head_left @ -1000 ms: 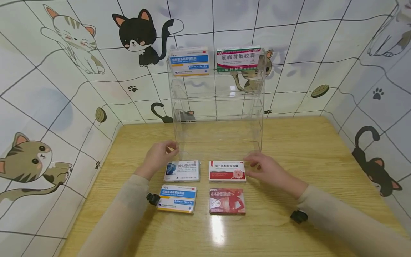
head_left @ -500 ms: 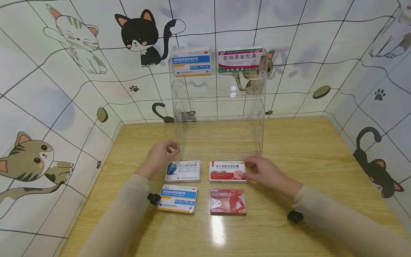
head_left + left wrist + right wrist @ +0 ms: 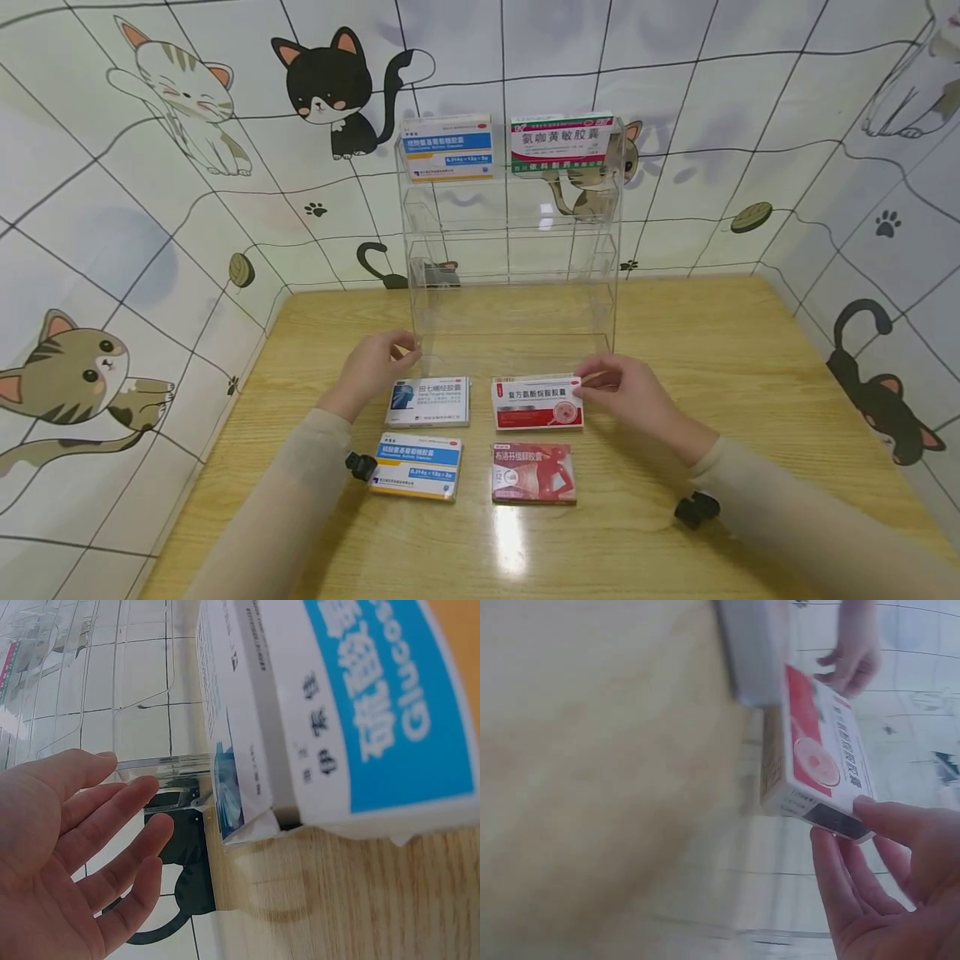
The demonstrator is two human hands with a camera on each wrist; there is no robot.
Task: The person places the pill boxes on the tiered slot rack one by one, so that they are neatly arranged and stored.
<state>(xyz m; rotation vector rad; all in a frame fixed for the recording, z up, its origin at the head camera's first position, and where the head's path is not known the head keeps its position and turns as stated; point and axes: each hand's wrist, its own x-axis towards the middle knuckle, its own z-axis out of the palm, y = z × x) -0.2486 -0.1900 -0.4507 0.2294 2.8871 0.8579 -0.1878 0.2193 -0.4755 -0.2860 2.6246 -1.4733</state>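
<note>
My right hand [image 3: 626, 387] pinches the right end of a red-and-white medicine box [image 3: 536, 403], tilted up from the table. In the right wrist view the thumb lies on the box's printed face, with fingers beneath. My left hand [image 3: 375, 371] is at the lower left edge of a clear acrylic rack [image 3: 513, 308]. Its loosely bent fingers [image 3: 139, 847] look close to the rack's edge; firm contact cannot be told. Beside this hand lies a white medicine box with a blue head picture [image 3: 428, 402]. A blue-and-white medicine box [image 3: 416, 467] and a pinkish-red medicine box [image 3: 533, 472] lie nearer.
On the rack's top tier stand a blue-and-white box [image 3: 447, 148] at left and a green-and-pink box [image 3: 561, 142] at right. The wooden table [image 3: 712, 333] meets walls [image 3: 465, 50] printed with cats at the back and sides.
The right hand has taken hold of the red-and-white medicine box and raised it slightly into a tilt. The left hand stays at the rack's edge.
</note>
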